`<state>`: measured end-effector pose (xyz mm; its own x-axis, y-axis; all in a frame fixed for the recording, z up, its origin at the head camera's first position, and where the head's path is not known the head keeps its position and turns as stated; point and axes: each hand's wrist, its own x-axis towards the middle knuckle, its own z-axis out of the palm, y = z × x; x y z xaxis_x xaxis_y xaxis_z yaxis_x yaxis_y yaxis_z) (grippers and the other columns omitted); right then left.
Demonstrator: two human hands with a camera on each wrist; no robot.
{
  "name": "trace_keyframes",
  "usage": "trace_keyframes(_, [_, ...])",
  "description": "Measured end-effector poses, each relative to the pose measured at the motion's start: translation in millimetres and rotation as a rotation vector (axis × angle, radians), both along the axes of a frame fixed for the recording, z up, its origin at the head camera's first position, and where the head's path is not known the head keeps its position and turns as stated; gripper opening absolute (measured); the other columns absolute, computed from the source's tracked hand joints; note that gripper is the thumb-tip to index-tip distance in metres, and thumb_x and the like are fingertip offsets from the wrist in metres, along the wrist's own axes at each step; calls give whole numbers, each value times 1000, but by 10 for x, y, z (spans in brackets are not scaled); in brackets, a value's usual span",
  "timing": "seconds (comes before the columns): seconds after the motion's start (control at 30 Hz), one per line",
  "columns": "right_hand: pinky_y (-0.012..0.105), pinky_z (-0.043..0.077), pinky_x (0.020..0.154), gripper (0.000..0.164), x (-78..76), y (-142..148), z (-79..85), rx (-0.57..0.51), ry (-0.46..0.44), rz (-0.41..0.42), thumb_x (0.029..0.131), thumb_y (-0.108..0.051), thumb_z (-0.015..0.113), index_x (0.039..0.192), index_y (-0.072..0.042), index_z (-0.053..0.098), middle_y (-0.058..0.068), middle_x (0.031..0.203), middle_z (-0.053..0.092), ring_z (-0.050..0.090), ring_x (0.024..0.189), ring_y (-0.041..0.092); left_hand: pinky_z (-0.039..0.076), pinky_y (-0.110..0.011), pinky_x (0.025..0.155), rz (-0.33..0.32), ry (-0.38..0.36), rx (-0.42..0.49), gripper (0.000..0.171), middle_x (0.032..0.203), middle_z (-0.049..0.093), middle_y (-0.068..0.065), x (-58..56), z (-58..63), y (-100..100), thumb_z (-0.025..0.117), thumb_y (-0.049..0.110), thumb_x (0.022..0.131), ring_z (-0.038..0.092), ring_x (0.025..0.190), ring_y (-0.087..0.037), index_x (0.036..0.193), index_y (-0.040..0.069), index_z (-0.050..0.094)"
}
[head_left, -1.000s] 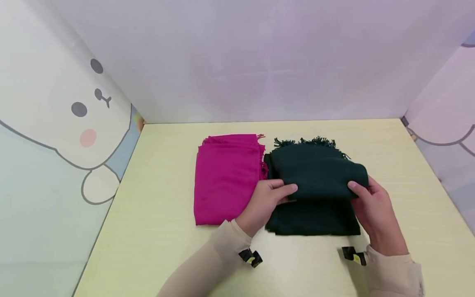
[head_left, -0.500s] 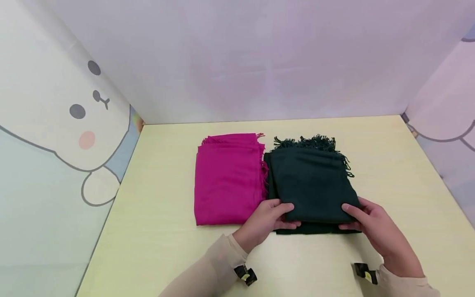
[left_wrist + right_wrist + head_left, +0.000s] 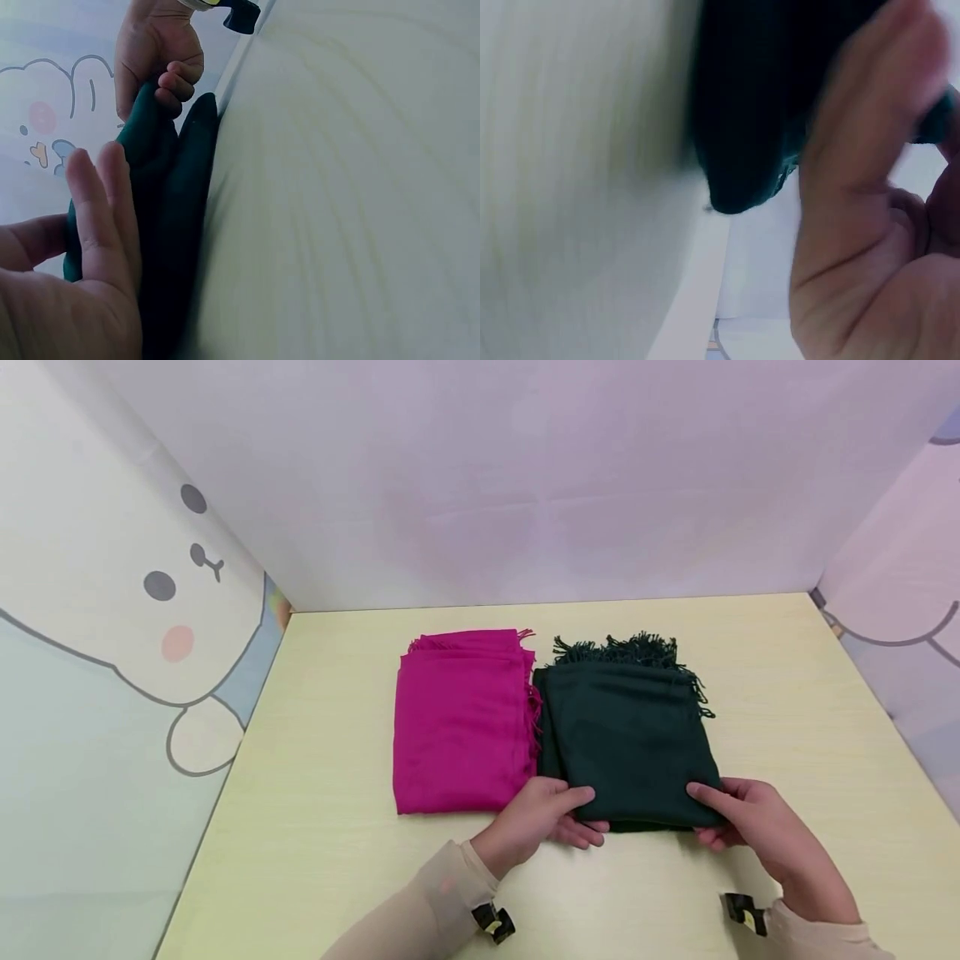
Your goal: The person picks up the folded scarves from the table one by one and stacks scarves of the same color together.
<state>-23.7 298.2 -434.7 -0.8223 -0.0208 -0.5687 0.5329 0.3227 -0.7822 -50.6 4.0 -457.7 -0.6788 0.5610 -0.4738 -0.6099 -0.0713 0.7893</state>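
Note:
A dark green fringed scarf [image 3: 637, 743] lies folded in layers on the table, its fringe at the far side. My left hand [image 3: 536, 818] pinches the near left corner of its top layer, thumb above and fingers below. At the near right corner my right hand [image 3: 757, 822] pinches the same layer in the same way. In the left wrist view the green cloth [image 3: 161, 180] shows edge-on, with the top layer a little apart from the one beneath. The right wrist view shows the folded edge of the cloth [image 3: 742, 150] beside my fingers.
A folded magenta scarf [image 3: 461, 735] with fringe lies directly left of the green one, close to my left hand. Both rest on a pale wooden table [image 3: 315, 777]. A white curtain [image 3: 525, 485] stands behind, and cartoon-printed cloth [image 3: 90, 610] hangs at the sides.
Both hands have drawn the top layer of the green scarf toward the near edge and lowered it over the bottom layer. The magenta scarf has not moved.

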Motion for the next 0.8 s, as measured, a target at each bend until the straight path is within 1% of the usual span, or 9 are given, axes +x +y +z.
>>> trace_keyframes(0.07, [35, 60, 65, 45, 2, 10, -2, 8, -12, 8, 100, -37, 60, 108, 7, 60, 10, 74, 70, 67, 61, 19, 61, -34, 68, -9, -8, -5, 29, 93, 74, -20, 8, -11, -7, 64, 28, 98, 75, 81, -33, 91, 5, 50])
trace_keyframes(0.2, [35, 61, 65, 44, 3, 19, -17, 15, -21, 32, 99, -38, 62, 101, 6, 61, 11, 75, 71, 67, 62, 20, 61, -34, 68, -19, -5, -29, 28, 92, 74, -19, 30, -33, -15, 62, 28, 99, 75, 80, -33, 93, 3, 54])
trace_keyframes(0.3, [36, 61, 65, 43, -3, 16, -34, 27, -25, 57, 99, -38, 62, 98, 5, 60, 12, 75, 71, 68, 63, 20, 61, -34, 67, -28, -5, -41, 28, 92, 75, -19, 42, -56, -18, 60, 28, 100, 75, 79, -32, 84, 6, 53])
trace_keyframes(0.37, [36, 61, 65, 42, -10, 14, -42, 41, -41, 53, 98, -39, 64, 95, 3, 60, 12, 75, 71, 69, 64, 21, 61, -33, 67, -34, -9, -42, 29, 91, 75, -18, 45, -74, -15, 59, 27, 101, 75, 78, -31, 80, 7, 52])
trace_keyframes(0.43, [35, 61, 65, 42, -12, 15, -47, 63, -45, 65, 98, -39, 63, 93, 2, 59, 12, 75, 71, 69, 65, 21, 61, -33, 67, -39, -12, -41, 29, 91, 75, -18, 49, -87, -12, 58, 26, 102, 75, 78, -31, 81, 7, 51])
trace_keyframes(0.53, [34, 60, 64, 42, -15, 15, -52, 100, -45, 77, 98, -40, 62, 91, 2, 57, 10, 74, 70, 69, 64, 21, 61, -34, 67, -43, -7, -40, 26, 92, 75, -18, 51, -102, -9, 57, 25, 102, 75, 79, -31, 90, 1, 55])
trace_keyframes(0.57, [34, 60, 63, 43, -17, 13, -54, 113, -45, 81, 98, -40, 62, 90, 2, 57, 10, 74, 70, 69, 64, 21, 61, -33, 67, -42, -7, -40, 27, 92, 75, -18, 51, -106, -8, 57, 24, 102, 75, 79, -31, 90, 1, 55])
trace_keyframes(0.63, [33, 60, 62, 43, -19, 12, -57, 130, -42, 91, 99, -40, 61, 89, 1, 56, 9, 73, 70, 68, 63, 21, 61, -33, 67, -41, -3, -41, 27, 92, 75, -18, 52, -111, -7, 57, 24, 102, 75, 81, -32, 89, 1, 54])
trace_keyframes(0.8, [34, 59, 62, 43, -26, 6, -60, 146, -38, 93, 99, -40, 61, 88, 2, 56, 9, 72, 70, 68, 62, 21, 61, -31, 65, -33, 10, -45, 30, 92, 75, -18, 64, -104, -5, 58, 26, 102, 75, 82, -32, 82, 6, 48])
